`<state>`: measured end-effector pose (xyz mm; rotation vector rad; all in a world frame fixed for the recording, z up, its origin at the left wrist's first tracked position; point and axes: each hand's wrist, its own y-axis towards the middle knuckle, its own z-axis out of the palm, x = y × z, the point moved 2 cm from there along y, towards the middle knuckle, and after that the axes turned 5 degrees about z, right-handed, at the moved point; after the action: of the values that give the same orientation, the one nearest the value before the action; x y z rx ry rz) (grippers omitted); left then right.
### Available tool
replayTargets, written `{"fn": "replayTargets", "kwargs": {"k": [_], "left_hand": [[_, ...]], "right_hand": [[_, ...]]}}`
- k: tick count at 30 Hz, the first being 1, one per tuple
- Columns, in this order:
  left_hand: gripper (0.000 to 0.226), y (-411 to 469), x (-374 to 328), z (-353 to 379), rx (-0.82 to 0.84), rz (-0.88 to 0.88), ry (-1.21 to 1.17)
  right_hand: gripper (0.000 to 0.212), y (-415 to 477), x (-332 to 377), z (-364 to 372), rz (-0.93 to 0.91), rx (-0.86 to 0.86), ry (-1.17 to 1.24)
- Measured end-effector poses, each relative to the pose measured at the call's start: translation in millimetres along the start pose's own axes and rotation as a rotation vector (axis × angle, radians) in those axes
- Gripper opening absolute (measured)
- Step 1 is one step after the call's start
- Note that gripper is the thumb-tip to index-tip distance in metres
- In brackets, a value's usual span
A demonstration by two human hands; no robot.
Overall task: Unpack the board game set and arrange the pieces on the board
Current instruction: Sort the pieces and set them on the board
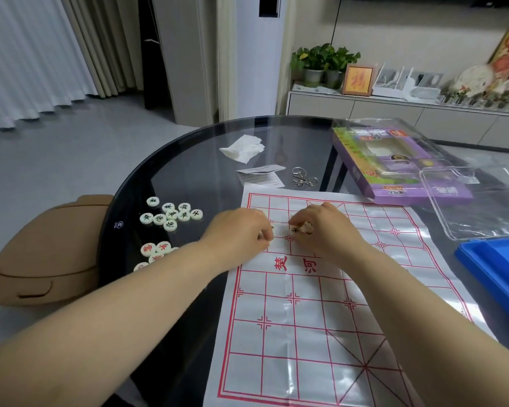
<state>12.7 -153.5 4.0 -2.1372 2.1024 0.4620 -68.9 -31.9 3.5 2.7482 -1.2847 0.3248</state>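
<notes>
A white plastic board sheet (321, 304) with a red grid lies on the dark glass table. My left hand (241, 227) rests on the sheet's left part with fingers curled over a piece that is mostly hidden. My right hand (323, 227) pinches white round pieces (301, 229) just above the river line. A cluster of white pieces with dark characters (171, 214) lies on the table left of the sheet. Nearer me sit red-marked pieces (155, 251), partly hidden by my left forearm.
A purple game box (394, 160) and a clear plastic lid (476, 201) lie at the back right, and a blue tray (500, 271) lies at the right edge. A crumpled tissue (243, 149), paper slips (260, 174) and metal rings (303, 179) lie behind the sheet. A tan chair (44, 251) stands left.
</notes>
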Motion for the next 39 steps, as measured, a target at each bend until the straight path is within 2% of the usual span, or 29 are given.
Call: {"fn": "replayTargets", "kwargs": {"k": [6,8,12,15,20,26,30,39], "left_hand": [[0.025,-14,12,-1,0.018,-0.002,-0.075],[0.027,-21,16,-9,-0.036,-0.027,-0.125],[0.023,-43,39,-30,-0.193,-0.131,-0.214],[0.025,-65,76,-43,-0.227,-0.286,-0.181],[0.041,-85,127,-48,-0.1,-0.405,-0.144],[0.051,-77,141,-37,-0.047,-0.351,-0.118],[0.045,-70,139,-32,-0.063,-0.319,-0.012],[0.034,-67,138,-34,-0.096,-0.287,0.162]], "right_hand": [[0.031,-6,3,-7,0.022,-0.029,0.037],[0.03,-8,9,-9,0.005,-0.031,0.051],[0.031,-5,30,-11,-0.053,-0.012,0.072],[0.034,3,58,-5,-0.112,0.033,0.092],[0.047,26,108,13,-0.247,0.096,0.07],[0.067,52,145,33,-0.316,0.213,0.005],[0.059,61,149,41,-0.339,0.201,-0.118],[0.035,60,141,43,-0.367,0.052,-0.11]]}}
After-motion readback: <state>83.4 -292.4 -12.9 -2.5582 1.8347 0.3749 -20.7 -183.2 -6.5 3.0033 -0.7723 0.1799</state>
